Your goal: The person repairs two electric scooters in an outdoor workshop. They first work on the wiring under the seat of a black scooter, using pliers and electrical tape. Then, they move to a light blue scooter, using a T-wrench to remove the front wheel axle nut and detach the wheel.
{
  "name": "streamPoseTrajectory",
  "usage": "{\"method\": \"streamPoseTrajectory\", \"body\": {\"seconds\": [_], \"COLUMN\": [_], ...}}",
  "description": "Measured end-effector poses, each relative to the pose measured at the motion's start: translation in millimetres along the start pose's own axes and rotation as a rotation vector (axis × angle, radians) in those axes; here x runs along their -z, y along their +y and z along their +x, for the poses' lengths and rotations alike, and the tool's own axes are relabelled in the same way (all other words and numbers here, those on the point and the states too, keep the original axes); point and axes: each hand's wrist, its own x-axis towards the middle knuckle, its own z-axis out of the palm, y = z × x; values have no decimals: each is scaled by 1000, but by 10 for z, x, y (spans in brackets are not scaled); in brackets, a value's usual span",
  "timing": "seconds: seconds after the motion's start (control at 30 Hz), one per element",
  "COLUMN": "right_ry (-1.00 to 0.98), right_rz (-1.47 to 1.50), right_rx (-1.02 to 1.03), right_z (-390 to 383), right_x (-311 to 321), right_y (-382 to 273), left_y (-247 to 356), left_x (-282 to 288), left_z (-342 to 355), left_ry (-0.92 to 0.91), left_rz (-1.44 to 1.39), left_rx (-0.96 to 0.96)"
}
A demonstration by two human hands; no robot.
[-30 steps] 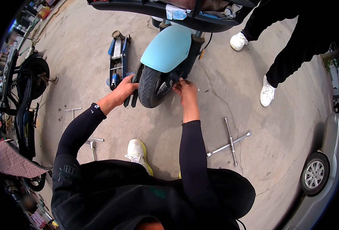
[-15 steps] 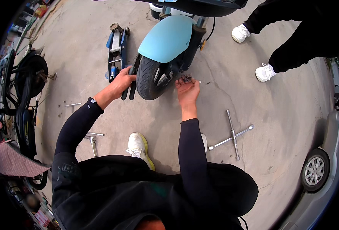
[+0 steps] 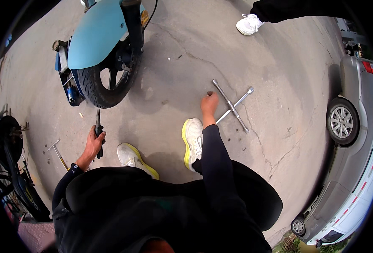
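In my left hand [image 3: 94, 142] is a black-handled tool that looks like pliers [image 3: 99, 126], its narrow end pointing up toward the tyre. My right hand [image 3: 210, 102] is closed above the ground, just left of the cross-shaped lug wrench [image 3: 232, 108]; what its fingers hold is hidden. Farther off stands a scooter's front wheel [image 3: 105, 93] under a light blue mudguard [image 3: 94, 38], apart from both hands. A blue floor jack [image 3: 70, 90] shows partly behind it on the left.
A T-handle wrench [image 3: 59, 152] lies on the left, near a parked bike [image 3: 14, 164]. Small dark pieces lie below the lug wrench. Another person's white shoe [image 3: 249, 24] is at the far right. A grey car [image 3: 355, 105] stands along the right side.
Both hands have drawn back from the wheel, the left taking the pliers along. The right has closed over and shifted right; small metal parts showed at its fingers before. The view has swung right.
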Motion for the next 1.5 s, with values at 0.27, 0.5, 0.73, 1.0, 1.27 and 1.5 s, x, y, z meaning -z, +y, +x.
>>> {"method": "streamPoseTrajectory", "body": {"seconds": [0.27,0.5,0.73,1.0,1.27,1.5], "right_ry": [-124,15,98,-126,-520,-507], "right_rz": [-426,-437,-444,-685,860,547], "right_rx": [281,-25,-68,-74,155,526], "right_z": [-79,-72,53,912,-778,-1730], "right_x": [700,1071,882,1086,-233,129], "right_y": [451,269,341,47,-2456,-3321], "left_y": [410,473,393,278,961,1273], "left_x": [-1302,-1670,-1584,-882,218,-374], "left_z": [284,663,587,213,199,62], "left_ry": [-184,-193,-112,-89,386,113], "left_rz": [586,942,1008,512,36,-263], "left_rx": [-708,-927,-987,-884,-746,-864]}}
